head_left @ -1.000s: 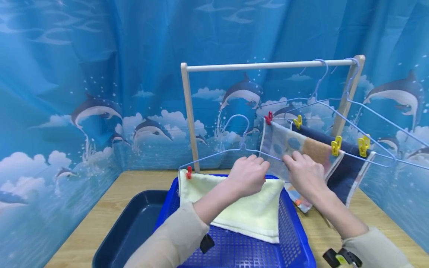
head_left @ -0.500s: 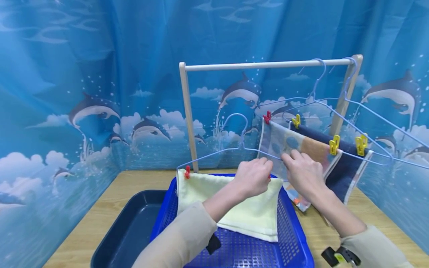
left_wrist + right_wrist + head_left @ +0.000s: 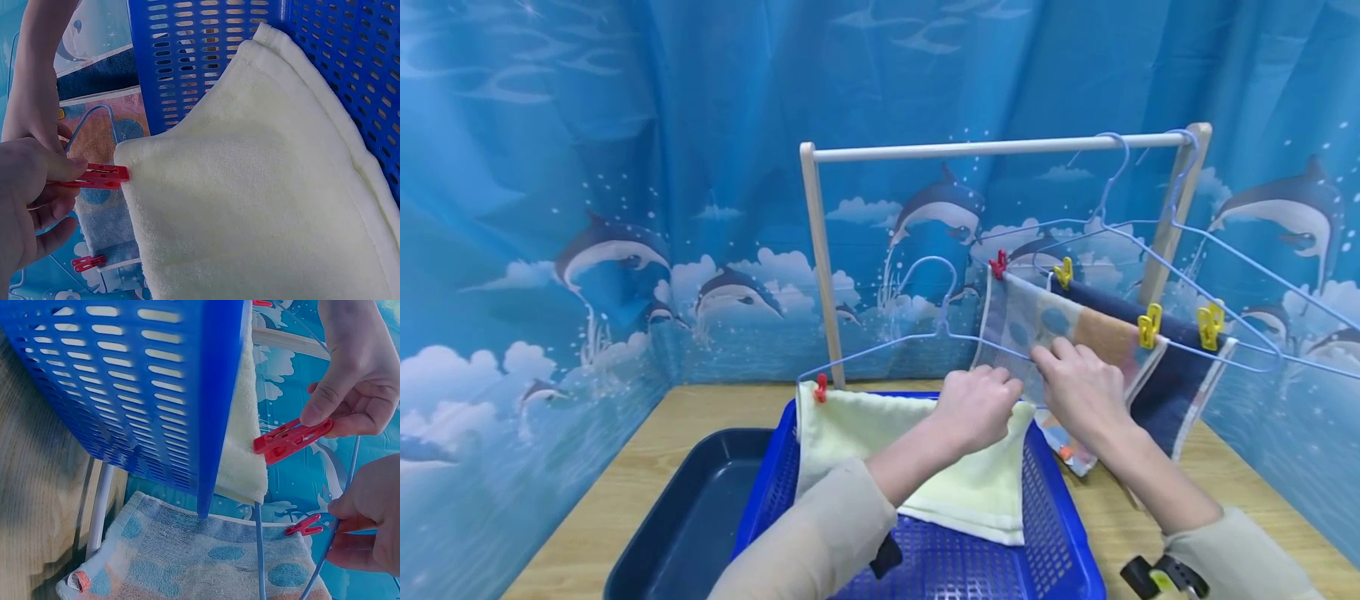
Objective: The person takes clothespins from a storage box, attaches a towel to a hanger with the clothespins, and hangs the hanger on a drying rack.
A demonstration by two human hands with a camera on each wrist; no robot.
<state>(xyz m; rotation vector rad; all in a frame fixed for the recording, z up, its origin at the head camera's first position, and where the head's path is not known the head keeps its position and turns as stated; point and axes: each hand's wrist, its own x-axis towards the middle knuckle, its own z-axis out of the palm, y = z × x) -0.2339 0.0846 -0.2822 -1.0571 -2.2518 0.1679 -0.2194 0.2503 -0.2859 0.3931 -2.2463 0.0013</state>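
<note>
A pale yellow towel (image 3: 962,492) hangs on a light blue wire hanger (image 3: 942,319), close over a blue basket. Near its left top corner, a red clothespin (image 3: 822,388) grips it. My left hand (image 3: 976,408) pinches a second red clothespin (image 3: 100,177) between thumb and fingers; its tip sits at the towel's right edge. That clothespin is hidden behind the hand in the head view but shows in the right wrist view. My right hand (image 3: 1084,387) holds the hanger's right arm, its fingers curled round the wire.
The blue basket (image 3: 1086,533) stands on the wooden table (image 3: 580,508), beside a dark tray (image 3: 647,517). A rack with a white rail (image 3: 955,150) stands behind. On its right hang two hangers bearing a patterned towel (image 3: 1052,317) and a navy towel (image 3: 1172,400), held by red and yellow clothespins.
My left hand has shifted a little right and downward along the towel's top edge. The right hand stays on the hanger, almost still.
</note>
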